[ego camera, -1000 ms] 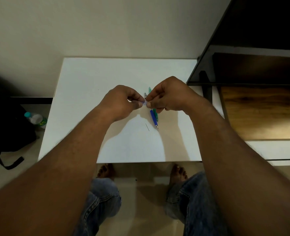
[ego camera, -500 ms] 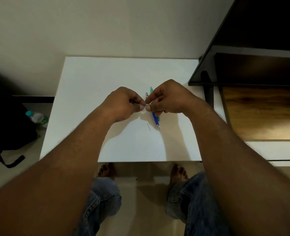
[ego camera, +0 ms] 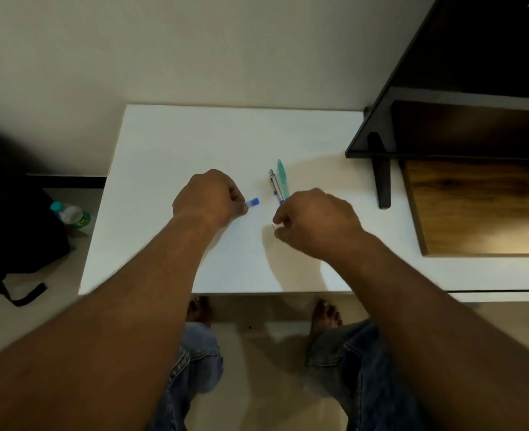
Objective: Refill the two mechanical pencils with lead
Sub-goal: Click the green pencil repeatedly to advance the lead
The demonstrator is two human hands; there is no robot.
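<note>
My left hand (ego camera: 210, 197) fingers clamp the lead case (ego camera: 253, 201); my right hand (ego camera: 316, 222) pinches a lead (ego camera: 273, 225), I think. Pinch lightly, feed straight into blue pencil (ego camera: 275, 185) on bench (ego camera: 163, 150).

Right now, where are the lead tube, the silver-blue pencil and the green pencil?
lead tube (ego camera: 254, 201), head view, on its blue cap.
silver-blue pencil (ego camera: 274, 183), head view, on its silver barrel.
green pencil (ego camera: 283, 178), head view, on its upper barrel.
</note>
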